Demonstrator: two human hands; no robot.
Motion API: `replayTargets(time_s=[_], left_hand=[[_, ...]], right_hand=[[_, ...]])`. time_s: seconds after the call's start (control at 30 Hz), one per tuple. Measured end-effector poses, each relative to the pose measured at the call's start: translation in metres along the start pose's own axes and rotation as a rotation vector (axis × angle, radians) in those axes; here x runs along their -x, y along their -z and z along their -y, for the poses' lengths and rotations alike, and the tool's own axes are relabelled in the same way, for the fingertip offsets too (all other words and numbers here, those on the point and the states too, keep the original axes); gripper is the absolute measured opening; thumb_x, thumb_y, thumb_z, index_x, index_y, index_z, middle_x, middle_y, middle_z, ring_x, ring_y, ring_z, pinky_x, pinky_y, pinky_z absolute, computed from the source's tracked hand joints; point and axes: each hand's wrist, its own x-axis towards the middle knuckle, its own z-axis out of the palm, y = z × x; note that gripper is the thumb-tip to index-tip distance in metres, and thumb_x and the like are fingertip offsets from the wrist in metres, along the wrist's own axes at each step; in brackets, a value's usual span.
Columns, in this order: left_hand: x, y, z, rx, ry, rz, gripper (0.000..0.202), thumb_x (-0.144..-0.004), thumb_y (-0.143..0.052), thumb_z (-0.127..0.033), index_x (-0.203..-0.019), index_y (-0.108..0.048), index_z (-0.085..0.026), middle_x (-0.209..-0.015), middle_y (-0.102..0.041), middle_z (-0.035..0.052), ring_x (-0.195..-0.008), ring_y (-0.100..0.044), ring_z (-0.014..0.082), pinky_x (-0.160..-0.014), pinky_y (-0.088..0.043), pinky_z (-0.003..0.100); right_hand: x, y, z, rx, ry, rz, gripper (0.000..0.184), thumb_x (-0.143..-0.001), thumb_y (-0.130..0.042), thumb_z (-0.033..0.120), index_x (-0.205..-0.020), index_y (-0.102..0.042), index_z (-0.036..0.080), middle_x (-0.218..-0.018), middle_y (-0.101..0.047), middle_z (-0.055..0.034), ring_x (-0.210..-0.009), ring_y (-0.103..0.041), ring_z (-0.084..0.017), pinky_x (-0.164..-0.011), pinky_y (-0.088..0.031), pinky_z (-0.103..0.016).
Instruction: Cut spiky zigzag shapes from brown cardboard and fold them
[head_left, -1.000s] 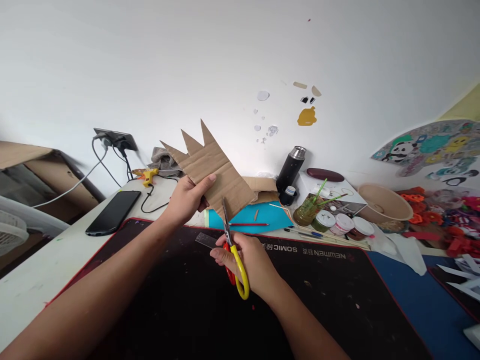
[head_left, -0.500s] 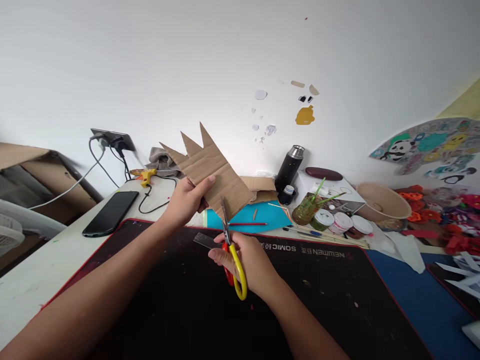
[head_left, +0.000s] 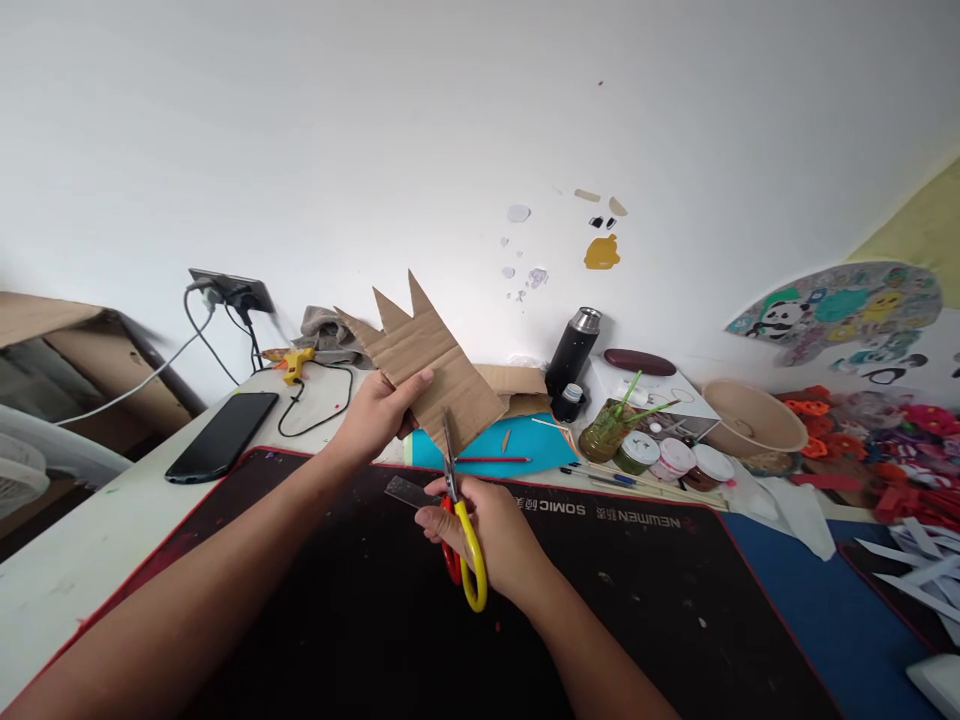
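My left hand (head_left: 382,408) grips a piece of brown cardboard (head_left: 439,365) by its left edge, thumb on the face and fingers hidden behind. Pointed spikes run along the cardboard's upper left side. My right hand (head_left: 480,520) is closed round scissors (head_left: 471,560) with one yellow and one red handle. Their blades reach up onto the cardboard's lower edge; one blade lies in front, and the other is mostly hidden. A clear flat strip (head_left: 409,492), perhaps a ruler, lies behind the right hand on the black desk mat (head_left: 337,600).
Behind the hands are a blue sheet (head_left: 480,442), a red pencil (head_left: 491,460) and more cardboard (head_left: 517,382). A black flask (head_left: 574,350), a jar with brushes (head_left: 604,440) and paint pots (head_left: 673,458) stand right. On the left are a phone (head_left: 221,437) and a yellow glue gun (head_left: 296,365).
The view has shifted slightly, so the wall and desk items sit a little lower. Both hands keep their hold, and the scissors stay at the cardboard's lower edge.
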Motion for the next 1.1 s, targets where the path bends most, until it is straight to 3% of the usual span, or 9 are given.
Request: replayTargets(time_s=[0.1,0.2,0.33,0.4,0.6,0.87,1.0,1.1], left_hand=[[0.000,0.000,0.002,0.015,-0.001,-0.010,0.045,-0.090,-0.075,-0.057,-0.068,-0.059,-0.020,-0.045,-0.054,-0.0027,-0.035,-0.046,0.0106,-0.034,-0.033,0.021],[0.000,0.001,0.003,-0.009,0.031,-0.011,0.047,-0.089,-0.076,-0.057,-0.067,-0.059,-0.020,-0.044,-0.053,-0.0027,-0.035,-0.046,0.0105,-0.034,-0.033,0.020],[-0.003,0.003,0.008,0.005,0.030,-0.013,0.045,-0.091,-0.074,-0.057,-0.069,-0.059,-0.020,-0.046,-0.054,-0.0024,-0.036,-0.047,0.0107,-0.035,-0.033,0.020],[-0.003,0.003,0.010,0.016,0.035,-0.017,0.044,-0.092,-0.074,-0.056,-0.070,-0.060,-0.020,-0.046,-0.055,-0.0024,-0.036,-0.047,0.0109,-0.034,-0.034,0.020],[-0.003,-0.001,0.010,0.069,0.024,-0.039,0.043,-0.090,-0.076,-0.054,-0.070,-0.057,-0.021,-0.046,-0.052,-0.0039,-0.035,-0.045,0.0103,-0.034,-0.032,0.021],[-0.003,-0.004,0.016,0.136,0.040,-0.079,0.038,-0.090,-0.078,-0.052,-0.079,-0.058,-0.022,-0.049,-0.053,-0.0050,-0.038,-0.045,0.0100,-0.035,-0.033,0.021],[-0.002,-0.005,0.011,0.129,0.025,-0.083,0.037,-0.089,-0.078,-0.050,-0.077,-0.057,-0.021,-0.049,-0.053,-0.0051,-0.037,-0.046,0.0098,-0.034,-0.033,0.021],[-0.002,-0.007,0.006,0.119,0.022,-0.083,0.039,-0.087,-0.079,-0.051,-0.074,-0.057,-0.021,-0.047,-0.052,-0.0053,-0.035,-0.045,0.0093,-0.033,-0.032,0.021]], right_hand=[[-0.002,-0.002,-0.001,-0.117,-0.016,0.011,0.057,-0.085,-0.087,0.062,-0.120,-0.072,0.019,-0.088,-0.080,-0.0051,-0.086,-0.083,-0.026,-0.076,-0.064,-0.033],[-0.003,-0.004,-0.001,-0.098,-0.072,-0.021,0.057,-0.084,-0.088,0.060,-0.118,-0.073,0.017,-0.084,-0.078,-0.0044,-0.081,-0.081,-0.024,-0.074,-0.063,-0.032],[-0.004,-0.004,-0.001,-0.093,-0.113,0.010,0.059,-0.085,-0.086,0.059,-0.126,-0.070,0.020,-0.081,-0.075,-0.0012,-0.056,-0.071,-0.016,-0.048,-0.051,-0.023],[-0.003,-0.004,-0.002,-0.101,-0.121,0.007,0.060,-0.087,-0.085,0.061,-0.127,-0.070,0.020,-0.079,-0.074,-0.0004,-0.051,-0.066,-0.014,-0.043,-0.047,-0.022],[-0.001,-0.004,0.002,-0.126,-0.072,-0.024,0.053,-0.092,-0.079,0.059,-0.126,-0.072,0.019,-0.071,-0.070,0.0020,-0.046,-0.058,-0.011,-0.043,-0.044,-0.021],[0.001,-0.002,0.006,-0.124,-0.069,-0.018,0.064,-0.091,-0.078,0.066,-0.134,-0.071,0.020,-0.070,-0.068,0.0025,-0.045,-0.056,-0.010,-0.041,-0.043,-0.020],[0.002,0.001,0.014,-0.096,-0.096,-0.033,0.059,-0.090,-0.079,0.064,-0.129,-0.072,0.020,-0.065,-0.064,0.0041,-0.044,-0.055,-0.011,-0.041,-0.043,-0.020],[0.003,0.003,0.018,-0.049,-0.114,-0.068,0.046,-0.094,-0.075,0.063,-0.112,-0.074,0.021,-0.058,-0.058,0.0061,-0.041,-0.051,-0.011,-0.040,-0.038,-0.020]])
